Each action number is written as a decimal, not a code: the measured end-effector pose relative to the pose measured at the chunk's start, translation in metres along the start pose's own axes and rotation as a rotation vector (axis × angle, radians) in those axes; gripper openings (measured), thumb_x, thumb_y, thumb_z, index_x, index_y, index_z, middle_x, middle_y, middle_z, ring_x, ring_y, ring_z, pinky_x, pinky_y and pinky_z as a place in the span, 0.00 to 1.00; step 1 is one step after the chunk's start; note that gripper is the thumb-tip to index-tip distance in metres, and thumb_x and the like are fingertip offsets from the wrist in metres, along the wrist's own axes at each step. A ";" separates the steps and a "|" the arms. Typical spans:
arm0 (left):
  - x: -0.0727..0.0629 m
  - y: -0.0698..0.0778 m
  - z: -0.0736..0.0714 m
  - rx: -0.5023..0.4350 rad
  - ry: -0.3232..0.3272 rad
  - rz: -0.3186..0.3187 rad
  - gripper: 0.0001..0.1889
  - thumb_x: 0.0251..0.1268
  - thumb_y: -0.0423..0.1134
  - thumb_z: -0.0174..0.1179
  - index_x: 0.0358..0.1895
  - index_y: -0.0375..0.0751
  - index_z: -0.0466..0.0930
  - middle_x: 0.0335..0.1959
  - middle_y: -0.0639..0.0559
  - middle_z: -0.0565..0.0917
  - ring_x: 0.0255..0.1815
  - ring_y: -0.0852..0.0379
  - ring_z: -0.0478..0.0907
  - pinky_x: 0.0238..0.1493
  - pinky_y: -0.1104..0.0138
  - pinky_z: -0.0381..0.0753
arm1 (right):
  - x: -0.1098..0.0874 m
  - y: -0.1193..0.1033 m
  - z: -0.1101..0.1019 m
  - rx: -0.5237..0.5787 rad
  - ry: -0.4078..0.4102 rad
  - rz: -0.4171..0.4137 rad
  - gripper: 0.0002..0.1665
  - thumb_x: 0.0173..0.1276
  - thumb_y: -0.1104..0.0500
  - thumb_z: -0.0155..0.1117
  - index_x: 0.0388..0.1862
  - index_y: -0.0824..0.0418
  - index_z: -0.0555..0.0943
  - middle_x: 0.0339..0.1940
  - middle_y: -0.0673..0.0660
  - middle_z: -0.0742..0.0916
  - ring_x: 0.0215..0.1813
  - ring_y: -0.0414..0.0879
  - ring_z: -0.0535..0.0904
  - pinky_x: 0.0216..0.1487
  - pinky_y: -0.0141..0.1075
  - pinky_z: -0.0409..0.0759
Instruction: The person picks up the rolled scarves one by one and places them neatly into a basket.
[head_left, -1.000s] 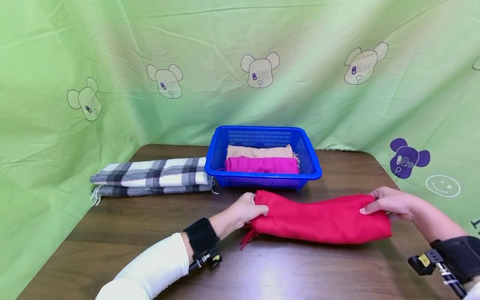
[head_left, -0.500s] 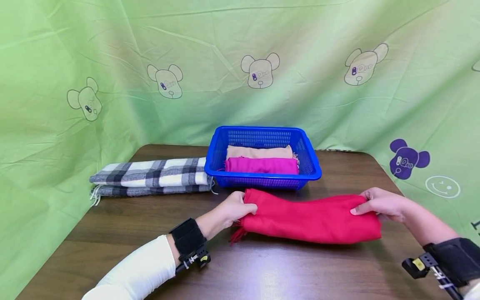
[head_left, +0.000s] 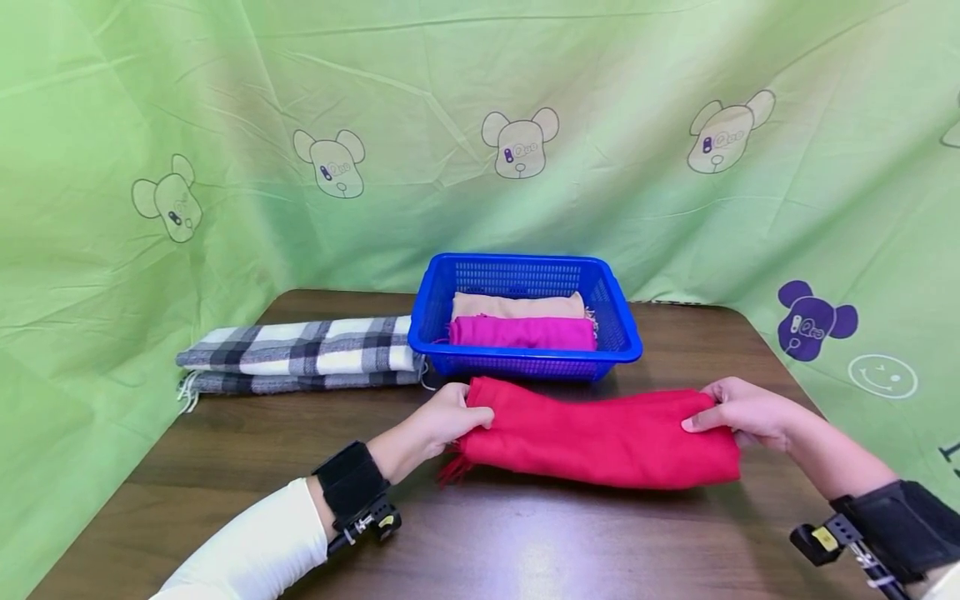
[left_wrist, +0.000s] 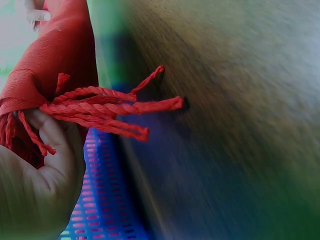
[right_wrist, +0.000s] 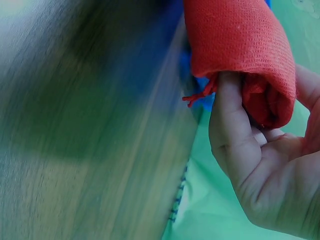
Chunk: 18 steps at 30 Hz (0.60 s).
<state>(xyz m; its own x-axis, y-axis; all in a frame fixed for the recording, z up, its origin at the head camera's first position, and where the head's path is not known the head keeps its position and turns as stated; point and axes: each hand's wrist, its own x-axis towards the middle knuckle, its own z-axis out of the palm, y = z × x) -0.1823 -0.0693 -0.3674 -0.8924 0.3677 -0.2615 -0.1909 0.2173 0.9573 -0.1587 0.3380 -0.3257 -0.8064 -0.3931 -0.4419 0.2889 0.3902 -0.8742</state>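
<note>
A folded red scarf [head_left: 592, 437] with twisted fringe stretches between both hands, in front of the basket. My left hand [head_left: 446, 419] grips its left end, thumb on top; the left wrist view shows fingers under the cloth beside the red fringe [left_wrist: 110, 107]. At the other end my right hand [head_left: 757, 417] holds the scarf, thumb above, and in the right wrist view its fingers reach inside and under the folded end [right_wrist: 240, 55]. The scarf's middle sags a little. Whether its lower edge touches the table cannot be told.
Behind the scarf stands a blue plastic basket [head_left: 525, 354] holding a folded magenta scarf [head_left: 525, 333] and a beige one [head_left: 517, 306]. Left of it lies a folded black-and-white checked scarf [head_left: 300, 350]. A green curtain [head_left: 420, 150] surrounds the wooden table [head_left: 480, 542].
Both hands have carried the red scarf steadily to the left, keeping their grip. The basket and the checked scarf have stayed in place.
</note>
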 end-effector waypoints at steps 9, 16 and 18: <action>-0.009 -0.003 -0.014 -0.008 0.015 -0.003 0.09 0.50 0.26 0.56 0.37 0.32 0.72 0.25 0.50 0.76 0.25 0.56 0.73 0.27 0.69 0.74 | 0.006 -0.006 0.012 -0.040 0.025 0.002 0.13 0.66 0.63 0.64 0.43 0.72 0.76 0.33 0.59 0.87 0.35 0.53 0.86 0.38 0.46 0.85; -0.020 -0.002 -0.025 -0.005 0.049 -0.022 0.13 0.51 0.27 0.57 0.42 0.30 0.71 0.28 0.48 0.77 0.27 0.56 0.73 0.27 0.69 0.74 | 0.012 -0.012 0.021 -0.025 0.010 -0.032 0.14 0.66 0.63 0.65 0.44 0.73 0.77 0.34 0.59 0.88 0.35 0.52 0.86 0.38 0.45 0.85; -0.023 -0.002 -0.028 -0.003 0.056 -0.028 0.13 0.51 0.27 0.57 0.43 0.30 0.71 0.29 0.48 0.77 0.27 0.56 0.73 0.27 0.68 0.74 | 0.014 -0.015 0.025 -0.014 0.004 -0.044 0.15 0.66 0.63 0.65 0.44 0.73 0.77 0.34 0.59 0.88 0.35 0.52 0.86 0.38 0.46 0.85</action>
<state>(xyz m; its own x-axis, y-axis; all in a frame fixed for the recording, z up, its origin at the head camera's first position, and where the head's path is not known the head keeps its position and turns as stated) -0.1731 -0.1033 -0.3601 -0.9082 0.3103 -0.2810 -0.2172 0.2245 0.9500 -0.1612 0.3065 -0.3238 -0.8199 -0.4070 -0.4027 0.2461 0.3844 -0.8897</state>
